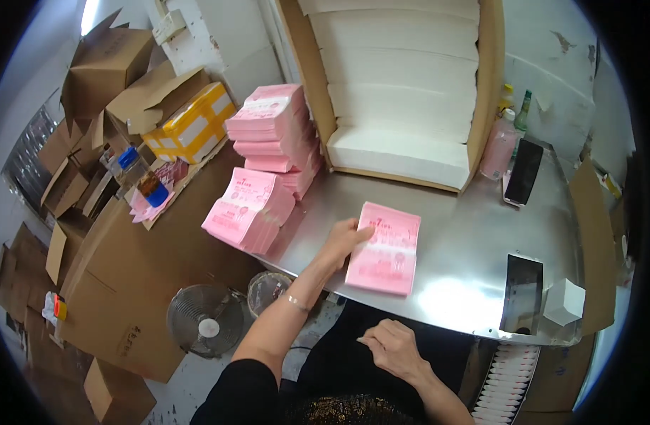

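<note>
Left hand (346, 241) pinches pink printed bundle (386, 263), mostly right of fingers (363, 235) — positioning step, likely; next wants steady grip. Right hand (396, 348) — loosely fisted.

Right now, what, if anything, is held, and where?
Left hand: pink bundle, by its left edge, thumb on top. Right hand: curled, nothing visible in it.

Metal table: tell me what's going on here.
A person's left hand grips a pink pack by its left side, thumb on top, over the front of the metal table. The right hand is curled in front of the body, apart from the pack, with nothing visible in it. More pink packs are stacked at the table's left. An open box with white contents stands at the back, and a phone is at the right.
</note>
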`<state>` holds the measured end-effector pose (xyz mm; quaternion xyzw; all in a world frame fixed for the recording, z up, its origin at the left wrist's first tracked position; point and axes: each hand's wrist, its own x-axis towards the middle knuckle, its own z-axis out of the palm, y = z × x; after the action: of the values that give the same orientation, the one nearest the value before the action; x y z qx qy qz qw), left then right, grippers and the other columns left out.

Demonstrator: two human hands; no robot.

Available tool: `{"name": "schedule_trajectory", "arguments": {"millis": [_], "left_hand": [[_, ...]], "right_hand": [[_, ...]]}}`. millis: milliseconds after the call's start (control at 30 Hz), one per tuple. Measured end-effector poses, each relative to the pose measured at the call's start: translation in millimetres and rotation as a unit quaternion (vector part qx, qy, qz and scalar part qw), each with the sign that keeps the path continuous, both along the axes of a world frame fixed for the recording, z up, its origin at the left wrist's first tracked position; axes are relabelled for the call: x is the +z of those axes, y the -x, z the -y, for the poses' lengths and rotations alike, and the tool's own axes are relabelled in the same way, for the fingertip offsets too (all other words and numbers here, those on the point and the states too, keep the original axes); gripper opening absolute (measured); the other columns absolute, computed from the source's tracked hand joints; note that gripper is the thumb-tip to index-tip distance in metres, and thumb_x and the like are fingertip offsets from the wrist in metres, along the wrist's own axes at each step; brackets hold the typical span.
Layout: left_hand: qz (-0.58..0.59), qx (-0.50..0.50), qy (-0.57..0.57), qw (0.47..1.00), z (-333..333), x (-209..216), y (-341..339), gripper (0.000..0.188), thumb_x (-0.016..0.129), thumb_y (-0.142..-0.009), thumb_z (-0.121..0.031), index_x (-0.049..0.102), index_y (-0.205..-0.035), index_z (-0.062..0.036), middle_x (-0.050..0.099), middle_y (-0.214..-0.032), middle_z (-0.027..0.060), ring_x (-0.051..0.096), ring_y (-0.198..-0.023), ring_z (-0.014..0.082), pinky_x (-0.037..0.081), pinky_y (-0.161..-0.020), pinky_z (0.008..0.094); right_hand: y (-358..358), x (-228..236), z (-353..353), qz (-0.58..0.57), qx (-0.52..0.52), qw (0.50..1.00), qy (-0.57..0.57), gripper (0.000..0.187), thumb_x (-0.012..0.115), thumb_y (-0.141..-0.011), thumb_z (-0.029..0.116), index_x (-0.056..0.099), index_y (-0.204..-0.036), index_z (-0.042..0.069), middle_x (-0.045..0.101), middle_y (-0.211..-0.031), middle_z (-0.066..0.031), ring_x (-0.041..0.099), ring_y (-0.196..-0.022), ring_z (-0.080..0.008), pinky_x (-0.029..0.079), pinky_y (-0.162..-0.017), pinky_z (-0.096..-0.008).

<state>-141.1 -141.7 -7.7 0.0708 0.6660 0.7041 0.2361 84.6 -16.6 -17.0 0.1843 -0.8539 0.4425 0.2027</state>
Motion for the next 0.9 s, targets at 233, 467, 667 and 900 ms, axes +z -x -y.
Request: {"name": "schedule_trajectory", "arguments": {"millis": [233, 467, 667, 900], "left_hand": [[-0.541, -0.019, 0.199, 0.817, 19.6, 40.1, -77.3, 0.044, 0.074, -0.087, -0.019, 0.063, -0.124, 0.0016, 0.069, -0.111, 0.0163, 0.069, -0.086, 0.0247, 0.056, -0.076, 0.0331], [-0.401, -0.047, 0.245, 0.881, 84.5, -18.9, -180.6, 0.039, 0.072, -0.085, -0.001, 0.068, -0.123, -0.0041, 0.071, -0.108, 0.0128, 0.071, -0.090, 0.0255, 0.058, -0.080, 0.0349], [-0.386, 0.123, 0.467, 0.786, 193.7, -99.0, -130.4, 0.020, 0.069, -0.085, -0.008, 0.073, -0.105, -0.0040, 0.073, -0.093, 0.0142, 0.072, -0.091, 0.0304, 0.058, -0.073, 0.0398], [-0.295, 0.115, 0.477, 0.820, 158.0, 17.0, -131.0, 0.024, 0.070, -0.089, -0.019, 0.071, -0.104, 0.0000, 0.070, -0.084, 0.0161, 0.069, -0.081, 0.0293, 0.054, -0.069, 0.0373]], "right_hand": [[4.5, 0.7, 3.3, 0.188, -0.033, 0.955, 0.229, 0.005, 0.068, -0.089, 0.000, 0.070, -0.088, -0.004, 0.070, -0.081, -0.0107, 0.066, -0.067, -0.0162, 0.054, -0.061, -0.0300], [19.3, -29.2, 44.7, 0.437, 0.130, 0.707, 0.540, 0.023, 0.058, -0.098, 0.007, 0.066, -0.114, -0.008, 0.069, -0.106, -0.0162, 0.070, -0.098, -0.0228, 0.061, -0.083, -0.0326], [23.2, -30.8, 47.5, 0.519, 0.172, 0.671, 0.501, 0.037, 0.060, -0.101, 0.017, 0.060, -0.130, -0.006, 0.065, -0.124, -0.0224, 0.067, -0.109, -0.0258, 0.057, -0.094, -0.0368], [-35.8, -44.7, -36.1, 0.487, 0.050, 0.821, 0.293, 0.035, 0.062, -0.100, 0.024, 0.067, -0.125, 0.000, 0.074, -0.108, -0.0142, 0.071, -0.100, -0.0155, 0.054, -0.087, -0.0275]]}}
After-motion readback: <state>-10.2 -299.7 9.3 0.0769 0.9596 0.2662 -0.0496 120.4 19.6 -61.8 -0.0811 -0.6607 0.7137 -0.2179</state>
